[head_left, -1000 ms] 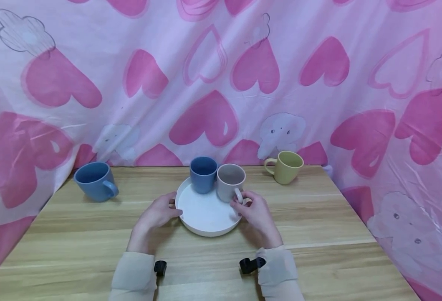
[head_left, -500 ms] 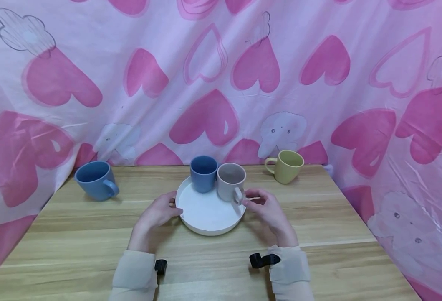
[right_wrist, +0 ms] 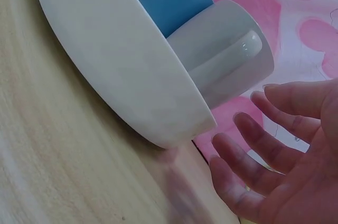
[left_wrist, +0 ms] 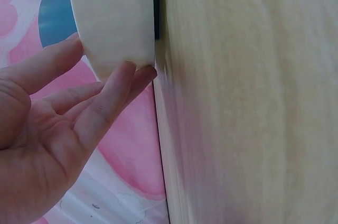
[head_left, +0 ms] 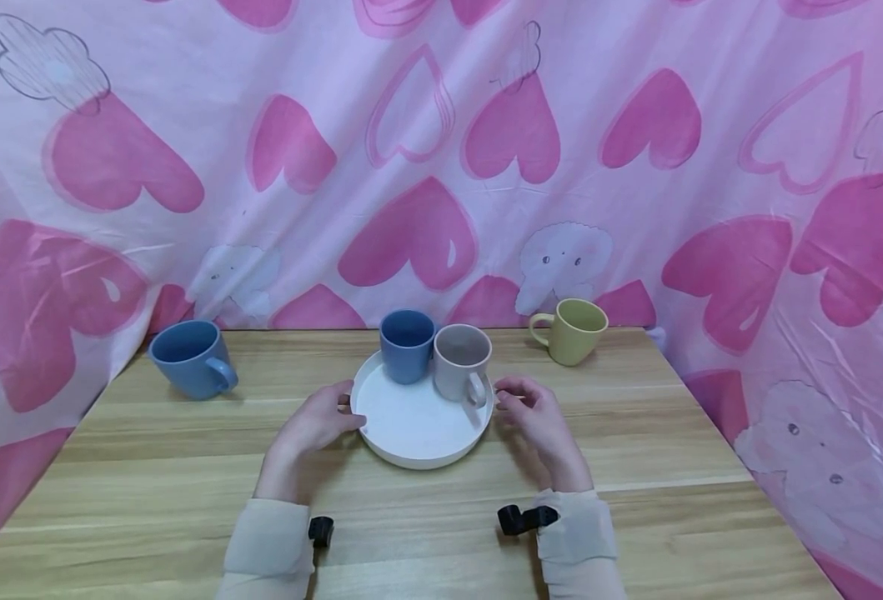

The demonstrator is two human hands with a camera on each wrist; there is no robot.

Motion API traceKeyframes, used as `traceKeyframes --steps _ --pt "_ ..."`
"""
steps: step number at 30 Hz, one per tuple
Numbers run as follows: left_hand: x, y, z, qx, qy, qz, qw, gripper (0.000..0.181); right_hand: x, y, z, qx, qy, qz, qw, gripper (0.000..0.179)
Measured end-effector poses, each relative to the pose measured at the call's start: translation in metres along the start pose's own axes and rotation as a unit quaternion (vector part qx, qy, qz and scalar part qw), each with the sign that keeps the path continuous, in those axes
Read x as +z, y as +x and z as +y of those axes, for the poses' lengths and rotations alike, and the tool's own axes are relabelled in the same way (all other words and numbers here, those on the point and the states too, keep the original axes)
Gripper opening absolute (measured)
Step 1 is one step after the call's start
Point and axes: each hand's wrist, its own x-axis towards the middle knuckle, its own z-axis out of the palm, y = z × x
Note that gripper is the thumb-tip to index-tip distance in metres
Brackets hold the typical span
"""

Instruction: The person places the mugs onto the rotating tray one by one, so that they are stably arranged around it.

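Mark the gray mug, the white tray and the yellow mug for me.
gray mug [head_left: 452,373]: head view, outer side wall
white tray [head_left: 418,427]: head view, bare inner floor
yellow mug [head_left: 573,343]: head view, outer side wall

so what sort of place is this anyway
Probably a staged recording corner: a pink heart-print cloth hangs behind and along both sides of a wood-grain table, and a small black device sits at each of the person's wrists.
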Motion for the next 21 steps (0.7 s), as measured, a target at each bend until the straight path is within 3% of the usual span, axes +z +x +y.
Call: traceKeyframes --steps 6,15,21 --pt "-0.0007 -0.0013 0.0013 0.003 -0.005 0.007 1.0000 0.061 -0.0013 0.0030 0.0012 0.013 -0.004 0.008 0.9999 0.028" --pt "-0.0008 -0.0005 0.0000 -0.003 -0.001 0.046 0.9990 0.051 -0.0022 0.0052 0.0016 0.033 0.000 0.028 0.9991 0.031" --pt "-0.0005 -0.0007 -0.0014 -0.003 -0.015 0.037 0.9992 0.052 -0.0070 0.0048 0.0079 0.044 0.054 0.050 0.9963 0.029"
